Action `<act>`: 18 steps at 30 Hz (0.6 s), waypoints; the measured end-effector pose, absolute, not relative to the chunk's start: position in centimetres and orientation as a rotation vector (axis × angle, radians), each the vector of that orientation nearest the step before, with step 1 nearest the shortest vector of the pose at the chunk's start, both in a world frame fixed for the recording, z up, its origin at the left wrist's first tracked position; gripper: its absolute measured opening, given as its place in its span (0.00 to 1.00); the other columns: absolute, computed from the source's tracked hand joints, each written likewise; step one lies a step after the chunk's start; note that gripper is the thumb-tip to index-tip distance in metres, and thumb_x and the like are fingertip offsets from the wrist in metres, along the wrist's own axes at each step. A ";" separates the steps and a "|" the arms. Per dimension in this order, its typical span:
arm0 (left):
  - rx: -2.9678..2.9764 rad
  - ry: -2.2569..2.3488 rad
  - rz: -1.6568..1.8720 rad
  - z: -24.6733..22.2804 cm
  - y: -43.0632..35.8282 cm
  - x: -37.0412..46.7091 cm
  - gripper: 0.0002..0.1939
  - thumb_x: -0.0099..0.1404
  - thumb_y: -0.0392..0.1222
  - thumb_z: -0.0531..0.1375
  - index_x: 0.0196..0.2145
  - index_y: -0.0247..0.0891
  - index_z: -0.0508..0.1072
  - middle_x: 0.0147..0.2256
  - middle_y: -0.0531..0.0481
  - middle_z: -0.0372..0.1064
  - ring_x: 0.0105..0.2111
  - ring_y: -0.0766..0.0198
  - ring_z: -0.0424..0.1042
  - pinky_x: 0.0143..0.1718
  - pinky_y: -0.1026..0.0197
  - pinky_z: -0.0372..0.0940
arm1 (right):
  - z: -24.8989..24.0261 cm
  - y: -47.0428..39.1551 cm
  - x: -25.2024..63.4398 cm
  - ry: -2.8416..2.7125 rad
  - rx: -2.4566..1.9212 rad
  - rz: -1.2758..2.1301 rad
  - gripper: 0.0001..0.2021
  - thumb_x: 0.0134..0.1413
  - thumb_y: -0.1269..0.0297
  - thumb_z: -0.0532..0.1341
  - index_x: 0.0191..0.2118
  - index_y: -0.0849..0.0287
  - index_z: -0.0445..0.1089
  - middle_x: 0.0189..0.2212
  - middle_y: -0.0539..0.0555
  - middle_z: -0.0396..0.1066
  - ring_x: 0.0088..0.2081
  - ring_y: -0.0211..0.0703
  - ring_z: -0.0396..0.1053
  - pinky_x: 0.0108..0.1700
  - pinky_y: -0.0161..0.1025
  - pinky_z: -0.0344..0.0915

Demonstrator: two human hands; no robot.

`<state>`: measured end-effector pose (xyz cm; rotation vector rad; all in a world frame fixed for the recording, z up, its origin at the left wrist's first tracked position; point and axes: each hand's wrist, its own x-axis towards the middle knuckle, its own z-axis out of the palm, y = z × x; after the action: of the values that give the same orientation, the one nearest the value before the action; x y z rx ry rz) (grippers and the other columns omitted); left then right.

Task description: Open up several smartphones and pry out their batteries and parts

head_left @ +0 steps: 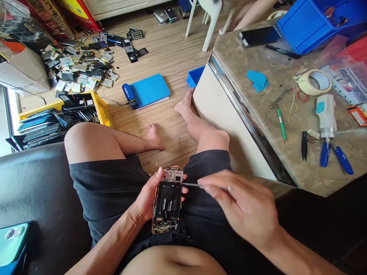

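Black battery (171, 195) bared, the opened phone (167, 200) is at six o'clock, clasped by the left grip (146, 195); the right grip (243, 204), between four and five, pinches a slim tool (191, 185), its tip at the phone's two-o'clock edge. At two, the desk (301, 177) bears a tape roll (305, 84).

The opened phone (168, 219) carries a smooth black battery (169, 194); right of it my feed gives me a shiny metal tool (190, 185), under it matt cloth shorts (104, 191), beyond it wood-grained floorboards (163, 49), left of it a softly glossy, leather-like sofa (51, 191).
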<state>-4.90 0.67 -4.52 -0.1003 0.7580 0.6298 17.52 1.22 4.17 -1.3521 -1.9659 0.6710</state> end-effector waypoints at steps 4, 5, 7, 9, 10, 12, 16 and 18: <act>-0.034 0.809 0.556 -4.7 0.3 -4.7 0.31 0.73 0.59 0.57 0.60 0.31 0.72 0.44 0.31 0.81 0.34 0.48 0.83 0.34 0.52 0.77 | 2.3 4.4 17.9 -1.665 -1.462 1.055 0.14 0.70 0.55 0.60 0.35 0.53 0.77 0.27 0.49 0.80 0.27 0.39 0.79 0.32 0.32 0.74; -0.018 0.815 0.542 -4.7 0.2 -4.7 0.31 0.73 0.60 0.57 0.60 0.30 0.72 0.43 0.31 0.81 0.32 0.49 0.82 0.33 0.53 0.77 | 1.8 5.0 17.9 -1.588 -1.466 1.158 0.16 0.69 0.51 0.61 0.33 0.54 0.77 0.26 0.49 0.79 0.27 0.39 0.78 0.31 0.33 0.74; 0.005 0.819 0.542 -4.6 0.0 -4.5 0.30 0.73 0.59 0.57 0.58 0.30 0.72 0.44 0.31 0.80 0.32 0.50 0.82 0.33 0.54 0.77 | 0.9 5.9 17.6 -1.449 -1.471 1.323 0.20 0.65 0.45 0.62 0.31 0.55 0.76 0.25 0.49 0.78 0.25 0.40 0.77 0.30 0.34 0.75; 0.018 0.821 0.550 -4.4 -0.1 -4.3 0.28 0.73 0.58 0.58 0.58 0.31 0.73 0.47 0.30 0.79 0.33 0.51 0.82 0.33 0.54 0.77 | 0.2 6.4 17.2 -1.357 -1.478 1.423 0.22 0.61 0.41 0.64 0.29 0.56 0.75 0.24 0.50 0.78 0.24 0.40 0.76 0.29 0.35 0.75; 0.020 0.822 0.552 -4.4 -0.2 -4.3 0.28 0.72 0.58 0.58 0.57 0.31 0.72 0.48 0.30 0.79 0.33 0.51 0.82 0.33 0.54 0.77 | -0.1 6.6 17.1 -1.326 -1.477 1.451 0.23 0.60 0.40 0.64 0.28 0.56 0.75 0.24 0.50 0.77 0.24 0.40 0.76 0.29 0.35 0.75; 0.025 0.827 0.557 -4.4 -0.2 -4.3 0.28 0.72 0.58 0.58 0.57 0.31 0.73 0.49 0.30 0.78 0.33 0.51 0.82 0.32 0.54 0.77 | -0.8 6.7 17.0 -1.274 -1.478 1.487 0.23 0.59 0.40 0.65 0.29 0.57 0.75 0.24 0.50 0.77 0.24 0.40 0.76 0.29 0.36 0.76; 0.026 0.819 0.552 -4.6 -0.4 -4.5 0.27 0.72 0.58 0.58 0.56 0.33 0.72 0.51 0.29 0.77 0.33 0.48 0.82 0.32 0.52 0.78 | -3.0 6.6 17.4 -1.089 -1.506 1.580 0.25 0.54 0.37 0.67 0.30 0.59 0.73 0.25 0.52 0.78 0.23 0.39 0.75 0.27 0.36 0.76; 0.028 0.804 0.555 -4.6 -0.4 -4.5 0.27 0.72 0.58 0.58 0.57 0.34 0.72 0.50 0.29 0.78 0.33 0.48 0.82 0.31 0.51 0.78 | -4.3 6.4 17.6 -0.979 -1.523 1.650 0.26 0.51 0.36 0.69 0.30 0.59 0.72 0.25 0.52 0.78 0.23 0.39 0.75 0.26 0.35 0.75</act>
<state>-4.49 -0.41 -4.63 0.0278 0.8045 0.5555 17.58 6.37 -4.34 -1.5235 -0.9786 1.6500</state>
